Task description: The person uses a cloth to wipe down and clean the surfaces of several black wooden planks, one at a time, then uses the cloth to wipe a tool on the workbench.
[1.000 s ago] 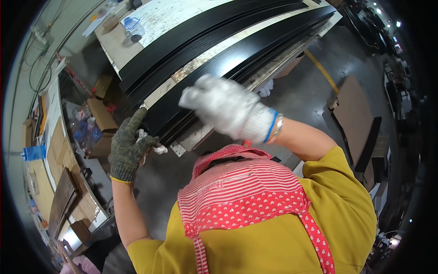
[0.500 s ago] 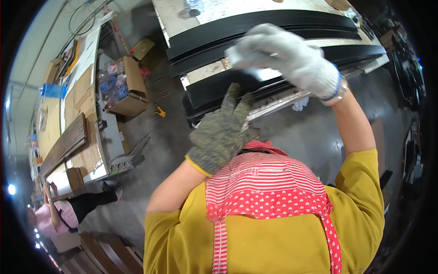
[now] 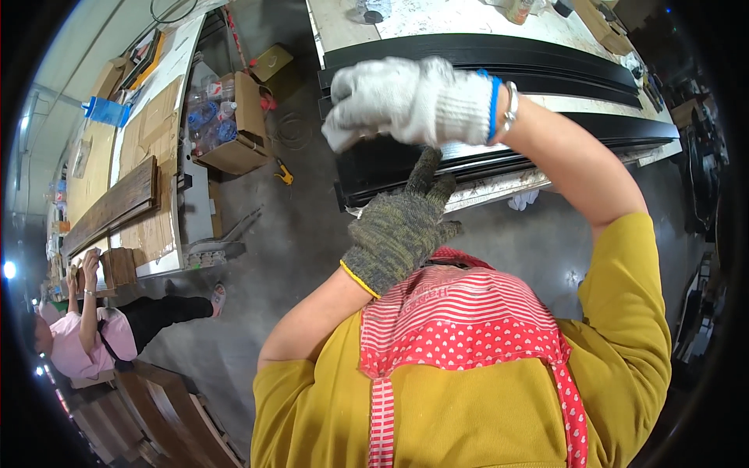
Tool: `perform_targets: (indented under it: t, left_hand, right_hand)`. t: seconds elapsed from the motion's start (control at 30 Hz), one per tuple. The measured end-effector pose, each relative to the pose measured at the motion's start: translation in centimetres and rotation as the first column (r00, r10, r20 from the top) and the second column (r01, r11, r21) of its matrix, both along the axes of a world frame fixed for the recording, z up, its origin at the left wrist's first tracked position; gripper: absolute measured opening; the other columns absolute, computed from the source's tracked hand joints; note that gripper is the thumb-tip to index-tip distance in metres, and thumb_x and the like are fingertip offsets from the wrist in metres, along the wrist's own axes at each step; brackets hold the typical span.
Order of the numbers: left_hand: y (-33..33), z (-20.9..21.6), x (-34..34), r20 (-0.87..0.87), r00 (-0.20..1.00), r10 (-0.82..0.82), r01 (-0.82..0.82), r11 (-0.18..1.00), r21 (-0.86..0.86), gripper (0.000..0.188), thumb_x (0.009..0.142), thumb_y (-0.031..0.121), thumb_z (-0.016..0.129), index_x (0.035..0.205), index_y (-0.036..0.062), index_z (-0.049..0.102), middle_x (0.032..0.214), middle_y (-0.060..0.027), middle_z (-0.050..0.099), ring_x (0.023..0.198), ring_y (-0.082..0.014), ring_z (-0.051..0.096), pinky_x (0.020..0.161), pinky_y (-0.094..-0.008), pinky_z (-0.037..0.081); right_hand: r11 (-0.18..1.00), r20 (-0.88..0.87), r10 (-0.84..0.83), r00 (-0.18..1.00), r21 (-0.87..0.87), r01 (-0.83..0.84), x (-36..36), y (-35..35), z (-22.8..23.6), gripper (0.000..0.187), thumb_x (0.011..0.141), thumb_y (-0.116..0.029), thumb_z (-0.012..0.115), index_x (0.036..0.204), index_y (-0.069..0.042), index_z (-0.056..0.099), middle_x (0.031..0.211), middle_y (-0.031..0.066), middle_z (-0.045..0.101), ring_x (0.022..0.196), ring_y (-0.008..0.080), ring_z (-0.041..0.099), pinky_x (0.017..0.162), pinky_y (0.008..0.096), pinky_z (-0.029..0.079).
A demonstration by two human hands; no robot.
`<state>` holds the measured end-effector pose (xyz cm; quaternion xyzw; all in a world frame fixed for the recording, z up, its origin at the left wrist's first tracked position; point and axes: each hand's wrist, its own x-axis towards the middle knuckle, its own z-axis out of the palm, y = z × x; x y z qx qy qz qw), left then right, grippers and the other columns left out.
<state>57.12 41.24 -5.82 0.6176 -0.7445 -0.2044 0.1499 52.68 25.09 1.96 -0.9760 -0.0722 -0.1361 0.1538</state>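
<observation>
"While the left hand [image 3: 394, 234] spreads its fingers wide in a dark green glove, where is the near black board [image 3: 368, 164]?"

"Just past it, in the upper middle of the frame. Two fingers reach over the board's front edge, and the palm sits lower down. I can't tell if they press."

"And the right hand [image 3: 398, 105]?"

"It wears a white glove and is over the board's left end. Its fingers are bent. I can't tell if they hold something or touch the board."

"What is behind?"

"More black boards [image 3: 499, 53] lie on the white table [image 3: 437, 19], near the top of the frame."

"What's new since half a second ago?"

"The right hand has gone left, to the board's end. The left hand stays by the same edge. All the boards show a bit lower and more to the right."
</observation>
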Motion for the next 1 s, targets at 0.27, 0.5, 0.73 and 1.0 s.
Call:
perform_targets:
  t: [0.27, 0.5, 0.73, 1.0]
  left_hand:
    - [1.0, 0.0, 0.6, 0.040, 0.999, 0.006, -0.004, 0.999, -0.035, 0.064, 0.084, 0.042, 0.072, 0.138, 0.0142, 0.052, 0.154, -0.0131, 0.040, 0.106, -0.0371, 0.066, 0.086, -0.0454, 0.055]
    - [2.1, 0.4, 1.1, 0.248, 0.968, 0.045, -0.014, 0.992, -0.122, 0.053, 0.089, 0.043, 0.064, 0.132, 0.0116, 0.057, 0.141, -0.0192, 0.053, 0.093, -0.0292, 0.068, 0.075, -0.0436, 0.055]
    - [0.4, 1.0, 0.6, 0.126, 0.992, 0.027, -0.014, 0.994, -0.108, 0.045, 0.086, 0.034, 0.069, 0.126, 0.0130, 0.064, 0.142, -0.0115, 0.053, 0.107, -0.0318, 0.066, 0.087, -0.0419, 0.055]
    - [1.2, 2.4, 0.9, 0.250, 0.967, -0.043, 0.105, 0.965, -0.239, 0.050, 0.088, 0.038, 0.066, 0.129, 0.0099, 0.063, 0.138, -0.0144, 0.057, 0.104, -0.0329, 0.067, 0.088, -0.0421, 0.053]
  right_hand:
    - [0.860, -0.168, -0.509, 0.844, -0.057, 0.507, -1.7, -0.2, -1.5, 0.022, 0.093, -0.026, 0.061, 0.106, -0.014, 0.073, 0.109, 0.0155, 0.064, 0.102, 0.0342, 0.066, 0.088, 0.0431, 0.054]
    - [0.861, -0.260, -0.476, 0.840, 0.056, 0.505, -2.2, 4.0, -1.2, 0.028, 0.096, -0.032, 0.057, 0.104, -0.010, 0.072, 0.105, 0.0227, 0.063, 0.099, 0.0405, 0.066, 0.085, 0.0464, 0.055]
    - [0.751, -0.154, -0.650, 0.744, 0.018, 0.660, -7.3, 1.4, -2.8, 0.028, 0.096, -0.031, 0.056, 0.102, -0.010, 0.073, 0.104, 0.0229, 0.063, 0.096, 0.0388, 0.066, 0.083, 0.0474, 0.055]
    - [0.642, -0.073, -0.766, 0.639, -0.146, 0.753, -14.4, -0.5, -3.2, 0.015, 0.089, -0.021, 0.062, 0.097, -0.012, 0.071, 0.087, 0.0168, 0.061, 0.081, 0.0363, 0.064, 0.071, 0.0462, 0.054]
